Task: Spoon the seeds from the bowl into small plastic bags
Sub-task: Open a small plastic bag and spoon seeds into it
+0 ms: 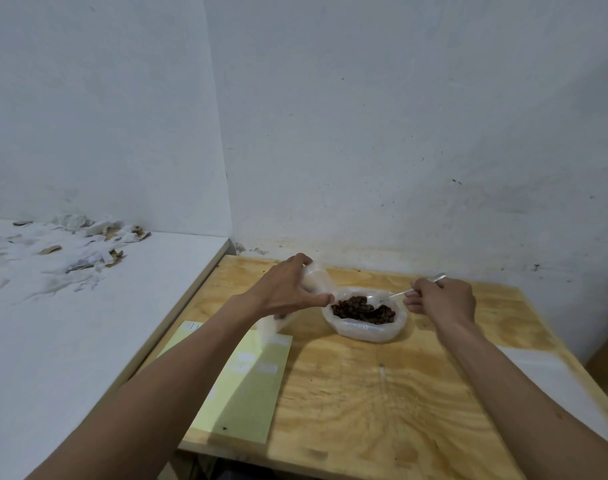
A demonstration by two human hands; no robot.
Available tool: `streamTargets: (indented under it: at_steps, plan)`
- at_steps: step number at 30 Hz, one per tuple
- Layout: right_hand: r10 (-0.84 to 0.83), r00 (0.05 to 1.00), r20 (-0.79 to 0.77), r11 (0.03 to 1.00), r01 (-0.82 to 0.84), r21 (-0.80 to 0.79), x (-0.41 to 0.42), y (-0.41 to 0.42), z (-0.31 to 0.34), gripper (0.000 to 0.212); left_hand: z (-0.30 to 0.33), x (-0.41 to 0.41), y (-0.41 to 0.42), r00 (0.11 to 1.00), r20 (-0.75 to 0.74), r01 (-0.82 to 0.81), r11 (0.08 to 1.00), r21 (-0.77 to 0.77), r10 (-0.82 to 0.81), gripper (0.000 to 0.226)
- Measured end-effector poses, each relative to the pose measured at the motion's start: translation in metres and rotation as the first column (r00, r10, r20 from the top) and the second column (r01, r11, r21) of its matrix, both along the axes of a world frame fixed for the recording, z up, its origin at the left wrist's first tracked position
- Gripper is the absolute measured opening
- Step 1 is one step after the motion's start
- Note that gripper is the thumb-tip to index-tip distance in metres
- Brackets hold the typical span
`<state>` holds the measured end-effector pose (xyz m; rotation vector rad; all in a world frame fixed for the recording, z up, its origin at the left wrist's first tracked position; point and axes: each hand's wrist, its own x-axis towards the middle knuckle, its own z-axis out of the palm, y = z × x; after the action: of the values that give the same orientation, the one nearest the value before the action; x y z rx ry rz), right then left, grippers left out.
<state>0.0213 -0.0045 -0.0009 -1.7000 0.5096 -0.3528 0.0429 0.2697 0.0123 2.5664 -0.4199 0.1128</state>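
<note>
A translucent white bowl [365, 332] holds dark brown seeds [359, 310] at the back middle of the plywood table [382, 393]. My right hand [443, 301] grips the handle of a metal spoon [394, 295], whose tip rests in the seeds. My left hand [288, 289] pinches the top of a small clear plastic bag [316, 282] just left of the bowl. The bag hangs down towards the table and looks blurred.
A pale green sheet [247, 393] with small white labels lies on the table's left part. A white surface [70, 323] adjoins the table on the left, strewn with torn paper scraps [84, 251]. White walls close off the back.
</note>
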Motion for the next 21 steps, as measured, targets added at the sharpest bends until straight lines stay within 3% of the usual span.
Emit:
streamTargets:
  at_steps: [7,14,21]
  plan:
    - [0.004,0.999,0.032,0.994,-0.008,0.112,0.003,-0.006,0.018,0.012,0.003,0.000,-0.001,0.997,-0.079,-0.021,0.992,-0.127,0.011,0.064]
    - [0.059,0.993,0.099,0.987,-0.073,0.145,0.011,0.016,0.047,0.012,0.006,0.000,0.002,0.997,-0.080,-0.026,0.989,-0.146,0.014,0.080]
    - [0.158,0.973,0.167,0.978,-0.177,0.111,0.012,0.049,0.056,0.013,0.012,-0.003,0.013,0.995,-0.090,-0.067,0.982,-0.179,0.051,0.073]
